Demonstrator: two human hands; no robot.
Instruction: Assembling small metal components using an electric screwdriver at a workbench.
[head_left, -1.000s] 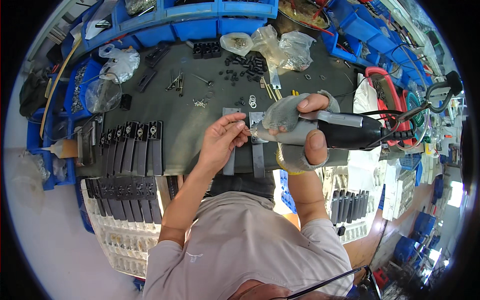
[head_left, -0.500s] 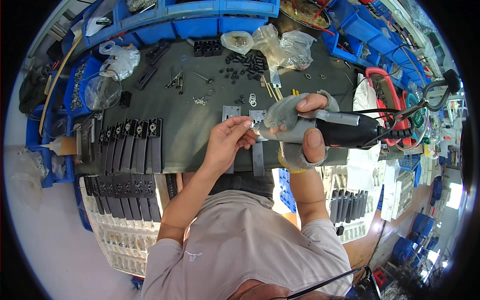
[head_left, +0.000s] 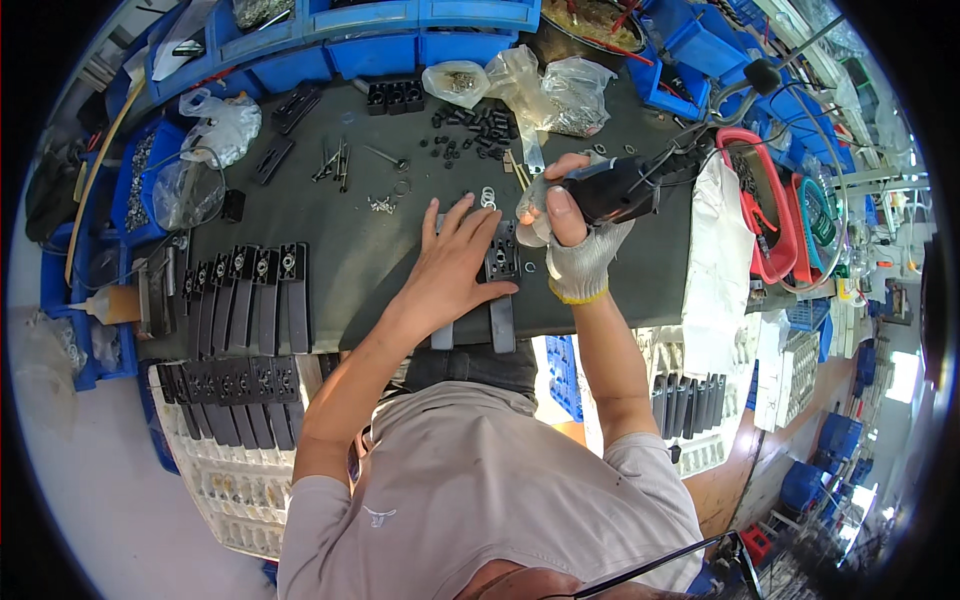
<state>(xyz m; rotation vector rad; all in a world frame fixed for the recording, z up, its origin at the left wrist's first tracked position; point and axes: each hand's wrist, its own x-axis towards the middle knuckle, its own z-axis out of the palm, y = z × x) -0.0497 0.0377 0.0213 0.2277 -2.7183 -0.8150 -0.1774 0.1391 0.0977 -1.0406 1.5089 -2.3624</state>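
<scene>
Left grip (head_left: pixel 450 268) is lying palm-down, fingers spread wide, thumb touching a dark fitting (head_left: pixel 502 262) near the front edge of the gray desk (head_left: pixel 345 260); can't tell what's under the palm. Right grip (head_left: pixel 568 215), in a cut-off glove, is closing round a black power tool (head_left: pixel 615 190), holding it to the right of the fitting.

Containers, left to right: bottle (head_left: pixel 120 303) is holding amber liquid, lying sideways. Blue bin (head_left: pixel 168 140) is holding loads of small metal bits. Clear bag (head_left: pixel 193 192) is slumping beside the bin, contents unclear. White bag (head_left: pixel 222 130) is sitting just behind, contents also unclear. Left tray (head_left: pixel 235 490), white, is carrying a row of dark pieces below the desk edge. Blue bins (head_left: pixel 380 57) are lining the back. Small bag (head_left: pixel 437 85) is gaping open, metal bits inside. Bulging bag (head_left: pixel 590 80), see-through, is holding shiny small parts. Right tray (head_left: pixel 705 455), also white, is carrying more dark pieces. Red basket (head_left: pixel 740 134) is holding metal parts.
</scene>
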